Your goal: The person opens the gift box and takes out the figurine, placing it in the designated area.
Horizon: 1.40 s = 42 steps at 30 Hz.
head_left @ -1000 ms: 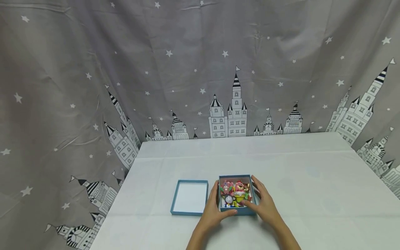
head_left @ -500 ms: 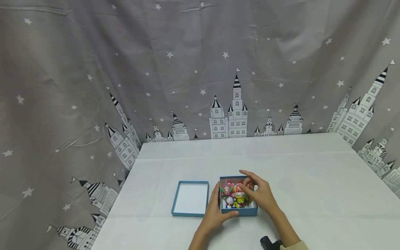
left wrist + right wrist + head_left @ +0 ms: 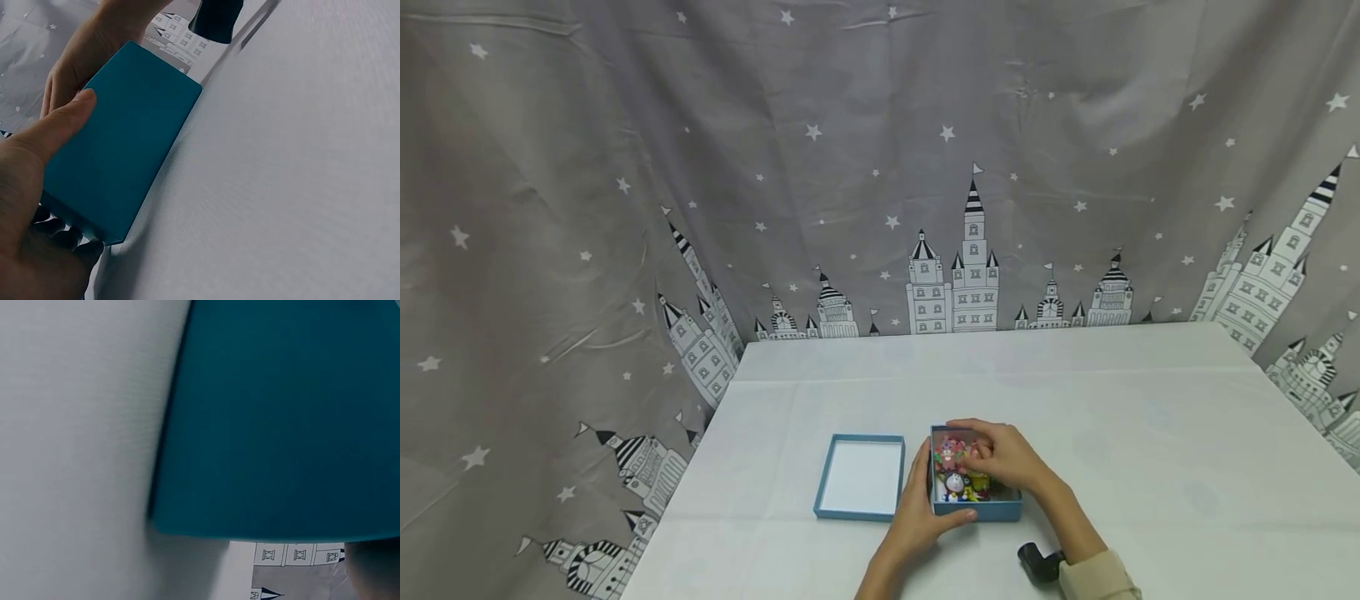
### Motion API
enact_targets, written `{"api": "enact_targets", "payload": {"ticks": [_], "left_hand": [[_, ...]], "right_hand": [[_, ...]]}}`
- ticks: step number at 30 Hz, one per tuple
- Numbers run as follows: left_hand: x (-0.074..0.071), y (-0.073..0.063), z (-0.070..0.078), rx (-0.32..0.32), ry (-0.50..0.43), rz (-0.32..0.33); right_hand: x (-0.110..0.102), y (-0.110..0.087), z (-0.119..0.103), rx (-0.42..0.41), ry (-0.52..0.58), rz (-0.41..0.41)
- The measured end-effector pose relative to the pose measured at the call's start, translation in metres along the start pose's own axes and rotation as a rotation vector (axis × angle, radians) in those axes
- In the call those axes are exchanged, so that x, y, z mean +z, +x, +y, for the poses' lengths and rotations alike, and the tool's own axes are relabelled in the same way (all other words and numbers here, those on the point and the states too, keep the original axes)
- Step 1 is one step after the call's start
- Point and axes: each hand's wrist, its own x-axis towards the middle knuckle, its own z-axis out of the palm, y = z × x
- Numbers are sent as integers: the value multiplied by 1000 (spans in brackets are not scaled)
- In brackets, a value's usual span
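Note:
A blue open box (image 3: 997,511) stands on the white table, holding several small toy figurines (image 3: 955,482), among them a pink animal and a dark-and-white round-faced one. My left hand (image 3: 917,515) grips the box's left side, thumb on the front wall and fingers along the side. In the left wrist view the teal box wall (image 3: 128,144) sits between that thumb and the fingers. Over the box's right half, my right hand (image 3: 1011,457) reaches down among the figurines, fingers bent. I cannot tell whether it pinches one. The box wall (image 3: 281,425) fills much of the right wrist view.
A shallow blue lid (image 3: 859,477) with a white inside lies left of the box. A black wrist device (image 3: 1039,563) shows beside the right sleeve (image 3: 1097,577). Behind the table (image 3: 1120,400) hangs a grey curtain (image 3: 820,167) with castles and stars.
My right hand has left the box's right side and risen over it, then moved left and down onto the figurines. My left hand keeps its grip. The view has shifted slightly.

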Motion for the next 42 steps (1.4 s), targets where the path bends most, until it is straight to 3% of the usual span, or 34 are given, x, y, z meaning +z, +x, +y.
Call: {"api": "enact_targets", "payload": {"ticks": [6, 13, 28, 42], "left_hand": [[-3, -2, 13, 13, -15, -7], [0, -1, -2, 7, 18, 1], [-1, -1, 0, 6, 15, 2], [0, -1, -1, -12, 30, 1]], "right_hand": [[-1, 3, 1, 30, -71, -61], [1, 5, 0, 52, -132, -79], [0, 6, -2, 75, -169, -106], [4, 5, -1, 56, -220, -59]]}}
